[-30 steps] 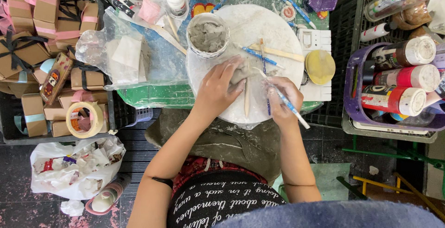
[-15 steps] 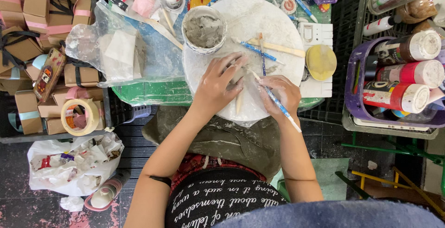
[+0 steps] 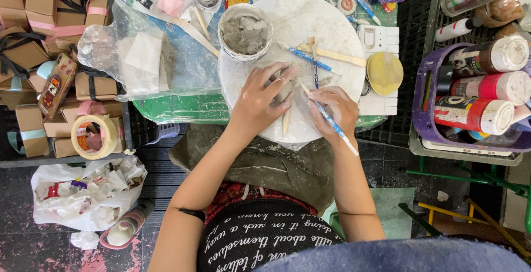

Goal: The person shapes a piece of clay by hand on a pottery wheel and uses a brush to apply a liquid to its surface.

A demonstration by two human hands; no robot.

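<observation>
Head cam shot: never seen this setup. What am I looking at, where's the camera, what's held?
There is no machine here. A person wears one camera on the head, looking straight down at their own bare hands. The left hand steadies a small grey clay piece on a round white board. The right hand holds a blue-handled tool, its tip at the clay. On the board sit a tub of grey clay and wooden sticks. Paint bottles lie in a basket on the right, small cardboard boxes and a tape roll on the left.

Head cam, straight down, close over round board [image 3: 310, 34].
</observation>
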